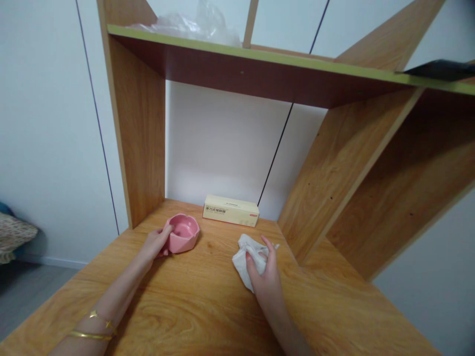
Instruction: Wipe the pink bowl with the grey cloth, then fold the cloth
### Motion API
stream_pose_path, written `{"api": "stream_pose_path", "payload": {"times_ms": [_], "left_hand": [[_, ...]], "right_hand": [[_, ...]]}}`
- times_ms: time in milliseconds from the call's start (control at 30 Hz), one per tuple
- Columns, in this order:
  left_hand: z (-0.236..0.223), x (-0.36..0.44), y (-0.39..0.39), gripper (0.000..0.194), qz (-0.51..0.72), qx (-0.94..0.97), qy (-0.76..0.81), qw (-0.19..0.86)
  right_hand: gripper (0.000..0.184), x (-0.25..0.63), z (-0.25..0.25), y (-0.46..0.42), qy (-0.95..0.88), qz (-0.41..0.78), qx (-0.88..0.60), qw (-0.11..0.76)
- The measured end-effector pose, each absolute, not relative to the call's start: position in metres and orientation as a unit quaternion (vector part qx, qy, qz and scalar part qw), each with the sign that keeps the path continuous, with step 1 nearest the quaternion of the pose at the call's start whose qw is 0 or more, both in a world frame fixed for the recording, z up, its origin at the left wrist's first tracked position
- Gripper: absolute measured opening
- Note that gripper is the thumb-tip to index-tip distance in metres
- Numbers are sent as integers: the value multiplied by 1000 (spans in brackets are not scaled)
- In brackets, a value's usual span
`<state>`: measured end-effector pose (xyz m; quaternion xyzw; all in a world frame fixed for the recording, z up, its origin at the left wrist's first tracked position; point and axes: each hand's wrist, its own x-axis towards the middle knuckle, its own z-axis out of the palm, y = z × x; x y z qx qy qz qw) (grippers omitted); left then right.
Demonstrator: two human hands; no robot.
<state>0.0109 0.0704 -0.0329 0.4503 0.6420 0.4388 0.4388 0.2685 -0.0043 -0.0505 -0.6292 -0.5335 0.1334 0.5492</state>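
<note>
A pink ashtray [184,236], faceted with notches in its rim, is at the left rear of the wooden desk. My left hand [158,243] is closed on its left side, thumb over the rim and fingers outside. To the right, my right hand [264,272] grips a crumpled white cloth [245,257] between thumb and fingers, with the index finger raised. The cloth is at the desk surface; whether it presses down cannot be told. Behind both hands, a long cream box [230,211] with printed Chinese lettering lies against the back wall.
The wooden desk [193,306] carries side panels, a left one [143,133] and a slanted right one [345,168]. A shelf with a yellow-green edge [282,58] spans overhead. Clear plastic bags [196,24] and a dark flat object [441,70] rest on it.
</note>
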Motion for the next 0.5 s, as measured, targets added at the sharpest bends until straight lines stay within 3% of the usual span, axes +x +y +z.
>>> {"api": "stream_pose_path", "payload": {"times_ms": [500], "left_hand": [[-40,12,75,40,425,475,611,469]], "right_hand": [[52,265,-53,-7,-560,138,-619,534]]}}
